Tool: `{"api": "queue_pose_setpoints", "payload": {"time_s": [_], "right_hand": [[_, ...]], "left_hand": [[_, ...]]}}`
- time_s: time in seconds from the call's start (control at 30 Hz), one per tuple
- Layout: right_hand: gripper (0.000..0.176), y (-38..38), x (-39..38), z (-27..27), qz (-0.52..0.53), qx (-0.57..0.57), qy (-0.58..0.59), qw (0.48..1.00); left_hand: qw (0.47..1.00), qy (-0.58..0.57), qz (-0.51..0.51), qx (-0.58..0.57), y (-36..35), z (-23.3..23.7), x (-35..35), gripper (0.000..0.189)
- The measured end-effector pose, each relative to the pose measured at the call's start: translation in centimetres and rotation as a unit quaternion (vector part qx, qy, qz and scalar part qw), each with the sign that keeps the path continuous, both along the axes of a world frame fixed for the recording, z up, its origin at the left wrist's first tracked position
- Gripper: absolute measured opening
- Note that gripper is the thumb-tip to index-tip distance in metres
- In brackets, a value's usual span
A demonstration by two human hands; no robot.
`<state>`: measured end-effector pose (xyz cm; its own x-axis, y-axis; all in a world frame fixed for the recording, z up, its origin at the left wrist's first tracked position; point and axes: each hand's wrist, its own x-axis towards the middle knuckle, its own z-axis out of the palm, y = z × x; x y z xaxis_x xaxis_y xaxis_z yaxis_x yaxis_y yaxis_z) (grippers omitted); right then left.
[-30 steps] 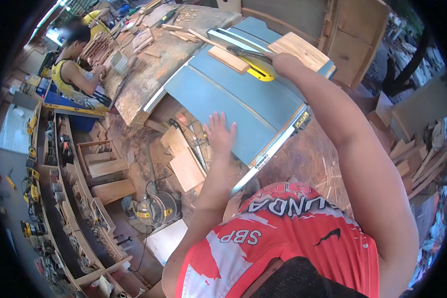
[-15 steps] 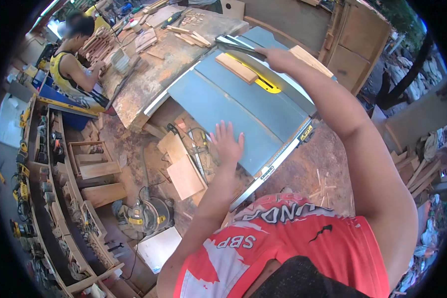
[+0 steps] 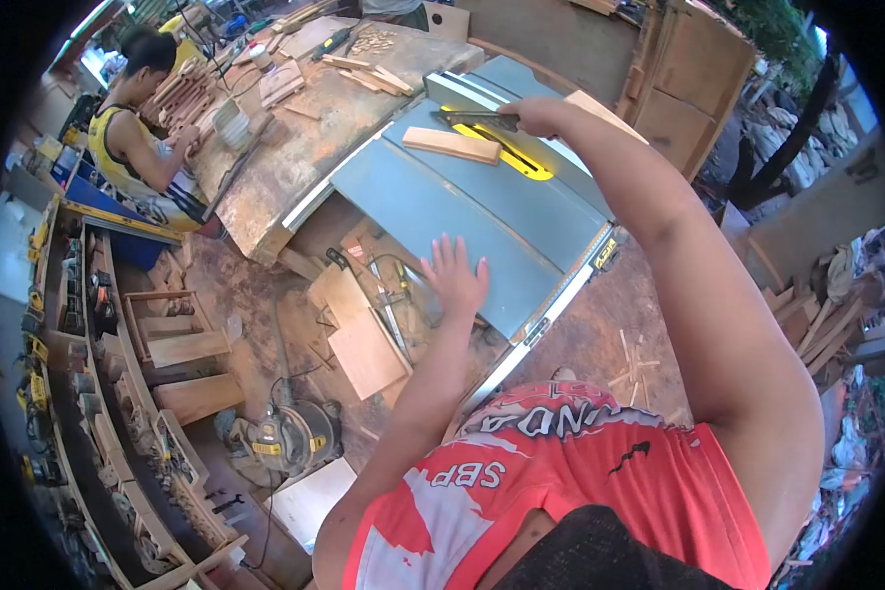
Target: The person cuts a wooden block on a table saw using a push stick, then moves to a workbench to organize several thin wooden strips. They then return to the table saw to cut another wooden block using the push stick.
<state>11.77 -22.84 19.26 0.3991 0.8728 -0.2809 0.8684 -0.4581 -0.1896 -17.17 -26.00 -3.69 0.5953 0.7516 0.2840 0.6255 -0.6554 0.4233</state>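
My left hand (image 3: 455,278) lies flat with fingers spread on the front left part of the grey table saw top (image 3: 546,236). Across the saw, my right hand (image 3: 541,116) is closed around the end of a dark push stick (image 3: 480,120), which points left over the yellow blade insert (image 3: 527,163). A short wooden block (image 3: 450,146) sits askew just in front of the stick, its right end overlapping the insert. Behind the stick runs the long rip fence (image 3: 467,92).
A person (image 3: 128,147) works at the wooden workbench (image 3: 295,147) on the left, near stacked wood strips (image 3: 182,93). Boards (image 3: 369,352) and hand tools lie beside the saw. A vacuum (image 3: 290,438) stands on the floor near tool shelves (image 3: 118,393).
The push stick has swung from along the fence to over the insert. The wooden block has turned and shifted left, away from the fence. My left hand stays on the saw top.
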Motion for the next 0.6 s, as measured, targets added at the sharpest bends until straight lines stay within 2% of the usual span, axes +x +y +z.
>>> {"api": "queue_pose_setpoints", "payload": {"time_s": [0.07, 0.13, 0.17, 0.23, 0.27, 0.33, 0.37, 0.43, 0.57, 0.6], "right_hand": [[0.06, -1.3, -1.4, 0.4, 0.013, -0.022, -0.005, 1.0], [0.059, -3.3, -3.7, 1.2, 0.049, -0.048, -0.029, 0.997], [0.068, -4.9, -6.1, 2.8, 0.011, -0.077, 0.011, 0.997], [0.064, -7.7, -7.7, 2.8, 0.038, -0.094, -0.006, 0.995], [0.06, -9.4, -7.3, 1.2, 0.057, -0.051, -0.007, 0.997], [0.055, -13.7, -8.1, -0.4, 0.067, 0.017, 0.002, 0.998], [0.054, -15.9, -9.4, -0.1, 0.059, 0.043, 0.01, 0.997], [0.055, -20.1, -11.2, -1.1, -0.011, 0.1, 0.059, 0.993], [0.056, -28.4, -14.6, -4.8, -0.096, 0.265, 0.142, 0.949], [0.056, -30.4, -14.8, -6.4, -0.087, 0.296, 0.124, 0.943]], "left_hand": [[1.0, 0.007, -0.003, -0.008, 0.3, 0.0, 0.0, 0.067], [0.993, -0.102, 0.02, -0.054, 1.0, -0.2, 0.3, 0.072], [0.993, -0.101, 0.017, -0.058, 1.5, 0.0, 0.6, 0.072], [0.975, -0.201, 0.051, -0.076, 2.9, 0.7, 1.4, 0.078], [0.975, -0.199, 0.051, -0.08, 3.5, 0.6, 1.7, 0.078], [0.993, -0.101, 0.043, -0.035, 4.4, 0.4, 1.8, 0.081], [0.994, -0.099, 0.043, -0.037, 4.3, 0.7, 1.7, 0.081], [0.998, 0.019, 0.028, -0.048, 4.0, 1.9, 1.6, 0.083], [0.998, 0.041, -0.023, -0.048, 2.5, 1.5, 1.4, 0.082], [0.997, 0.042, -0.056, -0.038, 1.0, 1.3, 1.6, 0.081]]}}
